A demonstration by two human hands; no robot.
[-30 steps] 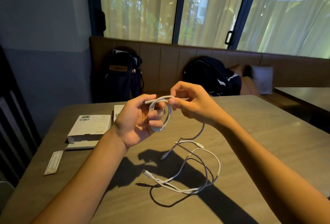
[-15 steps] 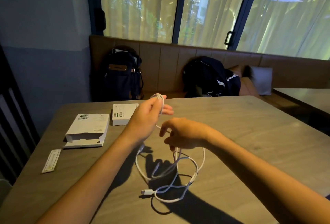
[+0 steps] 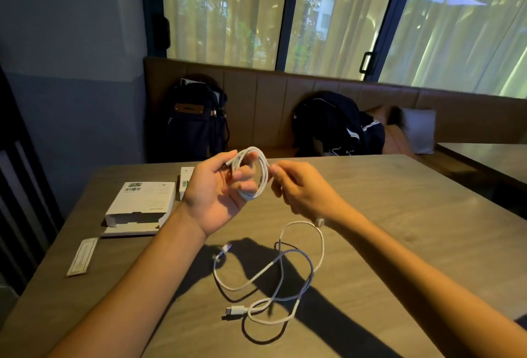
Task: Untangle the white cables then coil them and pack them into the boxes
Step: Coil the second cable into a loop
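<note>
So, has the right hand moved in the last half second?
Yes. The right hand has risen from low over the loose cable to beside the coil, nearer the table's far edge.

One white coiled cable [image 3: 258, 170] is wound into a few small upright loops, held above the table in the left hand [image 3: 216, 195], with the right hand [image 3: 299, 190] pinching its right edge. A second white loose cable [image 3: 285, 275] sprawls on the table in crossing loops, one plug at its near end. An open white box [image 3: 141, 205] lies to the left, and a smaller box [image 3: 185, 182] sits behind it, partly hidden.
</note>
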